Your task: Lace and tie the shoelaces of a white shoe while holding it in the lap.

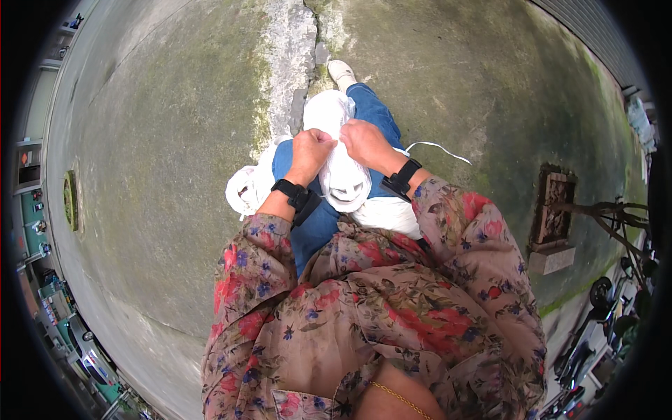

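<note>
Between the side edges of the denim lap, I hold white cloth lengthwise, left hand and right hand pinching it with fingertips together, apparently letting the lap brace it from beneath.

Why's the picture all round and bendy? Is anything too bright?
Head view: the fisheye lens leaves black corners and bends edges near the rim, like the grey ribbed panel; head view: the parked car at lower left looks small and tipped; head view: the white cloth bundle looks very bright, so fine detail is hard to see.
</note>
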`<control>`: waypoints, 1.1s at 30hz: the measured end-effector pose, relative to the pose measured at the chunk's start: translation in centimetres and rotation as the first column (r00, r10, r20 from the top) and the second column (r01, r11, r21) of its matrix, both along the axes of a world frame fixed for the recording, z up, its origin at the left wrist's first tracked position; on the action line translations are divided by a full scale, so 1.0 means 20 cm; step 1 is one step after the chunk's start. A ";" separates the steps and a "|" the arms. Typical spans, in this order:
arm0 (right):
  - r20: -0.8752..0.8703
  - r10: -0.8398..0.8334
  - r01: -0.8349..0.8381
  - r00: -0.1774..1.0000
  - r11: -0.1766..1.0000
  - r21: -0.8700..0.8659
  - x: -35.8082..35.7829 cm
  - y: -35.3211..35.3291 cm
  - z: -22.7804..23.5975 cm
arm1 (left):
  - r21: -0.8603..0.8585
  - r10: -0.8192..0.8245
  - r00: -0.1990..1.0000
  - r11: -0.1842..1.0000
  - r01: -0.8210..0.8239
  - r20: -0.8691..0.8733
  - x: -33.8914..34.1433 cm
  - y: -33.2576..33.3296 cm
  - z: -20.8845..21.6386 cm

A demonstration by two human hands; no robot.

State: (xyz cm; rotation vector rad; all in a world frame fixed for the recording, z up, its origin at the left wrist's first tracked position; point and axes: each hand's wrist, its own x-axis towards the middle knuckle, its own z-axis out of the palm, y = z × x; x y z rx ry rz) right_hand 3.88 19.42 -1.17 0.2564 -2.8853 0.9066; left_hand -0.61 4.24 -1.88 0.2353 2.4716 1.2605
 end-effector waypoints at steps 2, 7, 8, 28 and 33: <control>0.147 -0.041 0.072 0.988 0.974 -0.216 -0.01 0.00 -0.02 | -0.030 -0.003 0.998 1.000 0.001 -0.063 0.02 0.01 0.02; 0.097 -0.084 0.102 0.992 0.975 -0.198 -0.01 -0.02 -0.02 | -0.150 -0.097 0.931 0.988 0.046 -0.353 0.05 -0.02 0.01; 0.130 -0.074 0.094 0.989 0.984 -0.154 -0.01 -0.02 -0.02 | -0.180 -0.144 0.910 0.981 0.079 -0.388 0.06 -0.01 0.01; 0.633 -0.092 0.579 0.769 0.519 -0.629 0.41 0.83 0.19 | -0.490 0.010 0.673 0.678 -0.548 -0.739 -0.41 -1.15 0.37; 0.409 -0.283 0.327 0.867 -0.294 -0.898 0.78 1.36 0.38 | -0.156 0.391 0.207 0.158 -0.975 -0.897 -0.40 -2.18 0.73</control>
